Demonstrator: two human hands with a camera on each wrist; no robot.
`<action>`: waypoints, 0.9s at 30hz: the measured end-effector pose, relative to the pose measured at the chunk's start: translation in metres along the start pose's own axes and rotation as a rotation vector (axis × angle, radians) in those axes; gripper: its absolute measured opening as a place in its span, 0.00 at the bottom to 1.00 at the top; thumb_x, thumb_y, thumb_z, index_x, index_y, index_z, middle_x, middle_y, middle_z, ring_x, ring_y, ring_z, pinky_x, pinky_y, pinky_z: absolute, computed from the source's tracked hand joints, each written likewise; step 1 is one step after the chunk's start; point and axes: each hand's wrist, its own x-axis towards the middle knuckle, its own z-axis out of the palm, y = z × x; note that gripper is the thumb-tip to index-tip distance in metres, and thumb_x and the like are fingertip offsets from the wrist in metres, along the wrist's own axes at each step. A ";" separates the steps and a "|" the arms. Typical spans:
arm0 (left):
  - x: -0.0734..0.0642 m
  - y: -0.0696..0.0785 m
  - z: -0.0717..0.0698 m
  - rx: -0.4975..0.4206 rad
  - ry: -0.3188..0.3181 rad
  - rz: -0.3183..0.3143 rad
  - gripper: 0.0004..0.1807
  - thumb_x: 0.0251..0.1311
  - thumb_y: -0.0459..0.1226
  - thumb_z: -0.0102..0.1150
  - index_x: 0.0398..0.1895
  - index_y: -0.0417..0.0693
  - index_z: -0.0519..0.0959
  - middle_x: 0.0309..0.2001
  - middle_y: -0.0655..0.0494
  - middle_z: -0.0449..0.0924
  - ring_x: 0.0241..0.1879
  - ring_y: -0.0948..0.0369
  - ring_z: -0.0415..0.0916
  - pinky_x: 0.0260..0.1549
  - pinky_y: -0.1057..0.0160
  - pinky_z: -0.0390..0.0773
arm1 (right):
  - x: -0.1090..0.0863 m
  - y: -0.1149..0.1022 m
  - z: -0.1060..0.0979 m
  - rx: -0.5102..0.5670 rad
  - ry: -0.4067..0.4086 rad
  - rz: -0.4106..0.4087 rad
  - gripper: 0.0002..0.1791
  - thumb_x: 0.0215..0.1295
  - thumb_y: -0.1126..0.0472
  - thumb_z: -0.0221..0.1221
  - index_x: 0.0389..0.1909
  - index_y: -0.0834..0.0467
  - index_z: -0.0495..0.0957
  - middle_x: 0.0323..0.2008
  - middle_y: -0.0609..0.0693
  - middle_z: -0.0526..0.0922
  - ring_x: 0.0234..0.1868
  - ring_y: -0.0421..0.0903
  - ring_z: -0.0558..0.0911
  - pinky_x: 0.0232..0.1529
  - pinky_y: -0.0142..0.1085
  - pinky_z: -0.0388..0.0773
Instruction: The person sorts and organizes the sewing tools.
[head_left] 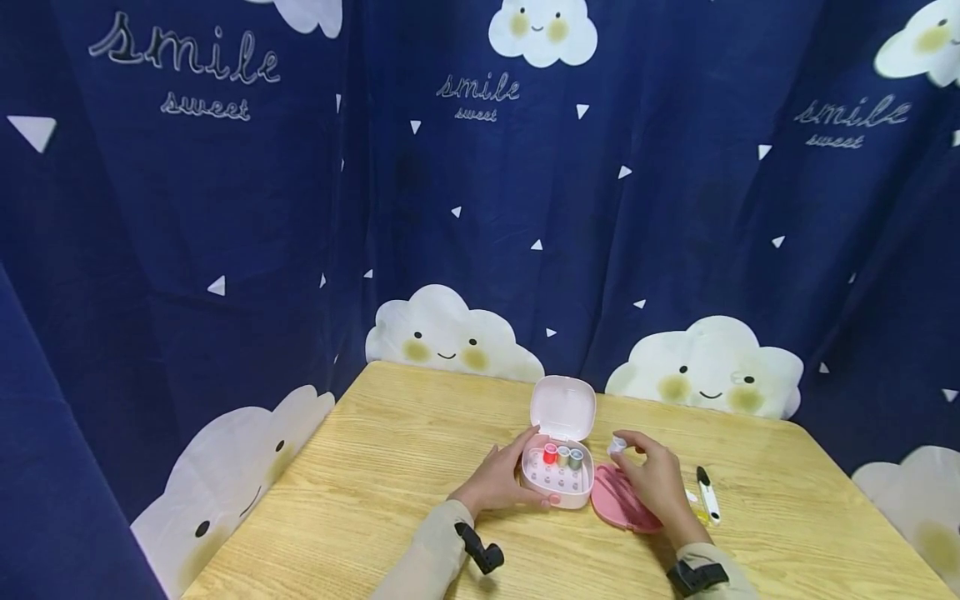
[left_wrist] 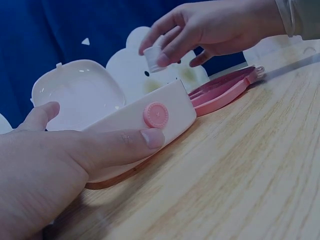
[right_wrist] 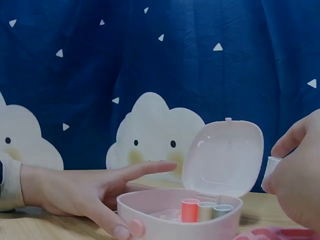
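Observation:
A pale pink sewing box (head_left: 557, 498) stands on the table with its lid (head_left: 562, 407) raised. Inside, a red spool (head_left: 550, 453), a beige spool (head_left: 562, 455) and a grey-green spool (head_left: 576, 459) stand in a row, with several bare pegs around them. My left hand (head_left: 498, 479) holds the box from its left side, thumb along the front beside the round pink button (left_wrist: 156, 115). To the right of the box and above table height, my right hand (head_left: 660, 482) pinches a white thread spool (head_left: 617, 445) between thumb and fingers.
Right of the box, under my right hand, lies a dark pink tray (head_left: 618, 500). Farther right on the wooden table (head_left: 420, 442) is a white, black-tipped tool (head_left: 707, 495), beside small yellow and white items. A blue curtain (head_left: 480, 183) with cloud prints hangs behind.

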 end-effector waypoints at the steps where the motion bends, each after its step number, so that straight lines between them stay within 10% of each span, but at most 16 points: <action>1: 0.000 0.000 0.000 0.000 0.000 0.000 0.68 0.40 0.60 0.83 0.83 0.72 0.50 0.78 0.65 0.60 0.76 0.62 0.57 0.77 0.42 0.39 | 0.001 -0.002 0.001 0.009 0.000 -0.005 0.19 0.65 0.67 0.69 0.57 0.62 0.83 0.48 0.60 0.85 0.53 0.62 0.79 0.56 0.58 0.76; 27: -0.001 0.002 0.000 0.006 0.007 0.011 0.72 0.39 0.65 0.81 0.85 0.66 0.46 0.78 0.63 0.60 0.74 0.60 0.61 0.76 0.40 0.43 | 0.021 -0.049 0.051 0.130 -0.046 -0.114 0.18 0.57 0.69 0.75 0.49 0.60 0.86 0.38 0.52 0.85 0.45 0.57 0.81 0.49 0.55 0.81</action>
